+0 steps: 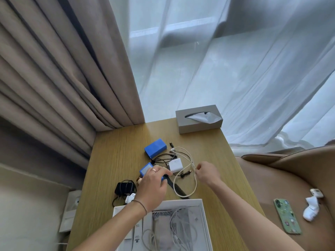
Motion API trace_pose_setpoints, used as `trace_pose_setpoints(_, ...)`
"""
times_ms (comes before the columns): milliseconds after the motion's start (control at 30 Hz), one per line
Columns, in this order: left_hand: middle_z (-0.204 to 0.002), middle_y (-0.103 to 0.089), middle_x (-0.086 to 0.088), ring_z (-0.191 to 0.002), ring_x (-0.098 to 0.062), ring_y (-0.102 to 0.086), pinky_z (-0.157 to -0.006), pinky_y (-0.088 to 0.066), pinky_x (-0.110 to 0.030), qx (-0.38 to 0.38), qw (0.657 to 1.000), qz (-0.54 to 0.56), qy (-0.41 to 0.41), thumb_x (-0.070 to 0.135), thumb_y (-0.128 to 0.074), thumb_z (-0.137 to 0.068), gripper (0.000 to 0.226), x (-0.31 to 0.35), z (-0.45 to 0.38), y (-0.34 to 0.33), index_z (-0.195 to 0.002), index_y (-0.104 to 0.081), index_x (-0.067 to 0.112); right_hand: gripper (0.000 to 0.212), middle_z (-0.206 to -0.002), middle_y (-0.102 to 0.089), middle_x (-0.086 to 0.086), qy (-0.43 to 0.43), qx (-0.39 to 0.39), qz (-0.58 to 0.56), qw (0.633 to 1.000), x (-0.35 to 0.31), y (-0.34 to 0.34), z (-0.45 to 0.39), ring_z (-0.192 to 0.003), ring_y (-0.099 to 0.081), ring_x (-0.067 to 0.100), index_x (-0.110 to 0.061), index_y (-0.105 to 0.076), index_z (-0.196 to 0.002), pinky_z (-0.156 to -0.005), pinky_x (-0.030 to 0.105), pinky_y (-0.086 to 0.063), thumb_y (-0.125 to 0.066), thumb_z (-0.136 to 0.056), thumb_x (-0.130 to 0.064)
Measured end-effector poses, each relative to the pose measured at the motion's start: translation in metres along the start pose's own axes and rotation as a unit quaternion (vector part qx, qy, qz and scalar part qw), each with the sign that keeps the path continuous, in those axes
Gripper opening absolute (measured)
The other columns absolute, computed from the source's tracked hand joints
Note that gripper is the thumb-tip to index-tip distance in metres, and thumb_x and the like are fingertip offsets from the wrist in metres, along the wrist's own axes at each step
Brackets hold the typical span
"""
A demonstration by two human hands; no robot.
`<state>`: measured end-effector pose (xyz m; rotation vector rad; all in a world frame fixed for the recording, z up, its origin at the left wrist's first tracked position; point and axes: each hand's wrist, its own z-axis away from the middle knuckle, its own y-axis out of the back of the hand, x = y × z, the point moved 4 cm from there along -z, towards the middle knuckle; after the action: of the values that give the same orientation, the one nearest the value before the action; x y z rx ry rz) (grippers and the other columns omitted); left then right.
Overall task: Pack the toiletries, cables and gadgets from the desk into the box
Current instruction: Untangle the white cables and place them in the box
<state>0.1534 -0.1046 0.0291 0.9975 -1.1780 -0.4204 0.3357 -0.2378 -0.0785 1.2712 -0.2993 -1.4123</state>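
The white cable (190, 171) is lying looped at the desk's (112, 160) centre, at twelve o'clock from the white box (204, 214). The right hand (206, 173) is pinching its strand; the left hand (154, 185) is grasping a small blue gadget (146, 169). Lifted, the loop is likely snagging the black cables (163, 159) and white charger (175, 165) at its ten o'clock, dragging them along.

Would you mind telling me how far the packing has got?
Partly done: the white box already holds cables and packets. In hand: the right hand pinches the beige cable; the left hand grips a small blue gadget. Left: blue box, white charger, black adapter, black cables.
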Motion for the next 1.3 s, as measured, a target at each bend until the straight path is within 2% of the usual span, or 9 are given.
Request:
trace_pose_setpoints(233,-0.11,-0.057,0.016,-0.11,-0.001,-0.05,-0.093,-0.046,-0.025,0.034,0.999,0.026,-0.023,0.013,-0.053,-0.095,0.027,0.016,-0.009,0.005,-0.111,-0.065,0.03,0.018,-0.082,-0.062,-0.01,0.133,0.123,-0.116,0.977,-0.028,0.054,0.026,-0.074,-0.06,0.009,-0.022,-0.066,-0.082,-0.065,0.024,-0.048,-0.061,-0.1,-0.026)
trace_pose_setpoints(367,-0.116,-0.059,0.016,-0.115,0.0,-0.05,-0.097,-0.046,-0.024,0.064,0.996,0.046,-0.045,0.011,-0.056,-0.093,0.035,0.033,-0.011,0.015,-0.123,-0.06,0.03,0.019,-0.072,-0.069,-0.009,0.176,0.138,-0.19,0.956,-0.05,0.093,0.055,-0.059,-0.06,0.001,-0.024,-0.065,-0.086,-0.052,0.016,-0.041,-0.056,-0.103,-0.025)
trace_pose_setpoints(467,-0.119,-0.058,0.012,-0.116,-0.004,-0.049,-0.098,-0.043,-0.023,0.094,0.992,0.062,-0.058,0.008,-0.056,-0.091,0.045,0.049,-0.013,0.028,-0.131,-0.055,0.029,0.02,-0.067,-0.066,-0.007,0.21,0.155,-0.206,0.943,-0.068,0.122,0.08,-0.058,-0.057,0.007,-0.022,-0.071,-0.091,-0.05,0.023,-0.038,-0.057,-0.103,-0.028)
trace_pose_setpoints(667,-0.132,-0.055,0.013,-0.121,-0.005,-0.047,-0.101,-0.035,-0.022,0.168,0.973,0.119,-0.106,0.027,-0.06,-0.084,0.058,0.086,-0.023,0.081,-0.14,-0.045,0.03,0.018,-0.072,-0.063,-0.007,0.293,0.182,-0.193,0.918,-0.113,0.176,0.124,-0.074,-0.057,0.014,-0.012,-0.075,-0.082,-0.068,0.037,-0.047,-0.066,-0.096,-0.018)
trace_pose_setpoints(767,-0.128,-0.064,0.017,-0.122,-0.001,-0.056,-0.107,-0.043,-0.03,0.061,0.966,0.208,-0.139,0.028,-0.071,-0.081,0.055,0.103,-0.03,0.105,-0.133,-0.053,0.038,0.016,-0.084,-0.064,-0.009,0.322,0.151,-0.226,0.907,-0.141,0.198,0.148,-0.088,-0.059,0.01,-0.016,-0.079,-0.082,-0.078,0.027,-0.043,-0.068,-0.094,-0.015)
trace_pose_setpoints(900,-0.12,-0.072,0.01,-0.118,-0.007,-0.063,-0.104,-0.047,-0.032,-0.106,0.908,0.375,-0.154,0.02,-0.075,-0.083,0.045,0.124,-0.027,0.126,-0.122,-0.063,0.038,0.018,-0.106,-0.068,-0.002,0.354,0.101,-0.275,0.888,-0.183,0.215,0.176,-0.108,-0.061,0.015,-0.016,-0.076,-0.077,-0.088,0.018,-0.045,-0.069,-0.093,-0.012)
trace_pose_setpoints(1067,-0.098,-0.075,-0.002,-0.1,-0.017,-0.069,-0.097,-0.053,-0.037,-0.098,0.871,0.455,-0.154,0.013,-0.067,-0.084,0.021,0.126,-0.008,0.143,-0.097,-0.076,0.026,0.034,-0.103,-0.065,0.007,0.341,0.061,-0.396,0.85,-0.219,0.205,0.193,-0.108,-0.064,0.033,-0.003,-0.069,-0.066,-0.093,0.052,-0.053,-0.059,-0.098,-0.002)
trace_pose_setpoints(1200,-0.074,-0.064,0.003,-0.071,-0.014,-0.061,-0.083,-0.055,-0.038,-0.08,0.859,0.493,-0.109,0.03,-0.061,-0.09,0.021,0.11,0.008,0.148,-0.087,-0.069,0.012,0.024,-0.11,-0.068,0.011,0.344,0.066,-0.411,0.841,-0.232,0.197,0.196,-0.093,-0.065,0.01,0.002,-0.073,-0.086,-0.079,0.03,-0.052,-0.058,-0.101,-0.008)
trace_pose_setpoints(1300,-0.068,-0.051,0.0,-0.059,-0.017,-0.05,-0.062,-0.047,-0.032,-0.015,0.838,0.542,-0.058,0.042,-0.054,-0.097,0.037,0.086,0.015,0.158,-0.091,-0.061,0.007,0.024,-0.11,-0.073,0.014,0.347,0.028,-0.437,0.829,-0.231,0.177,0.194,-0.103,-0.069,0.011,-0.002,-0.067,-0.116,-0.088,0.021,-0.051,-0.053,-0.104,-0.017)
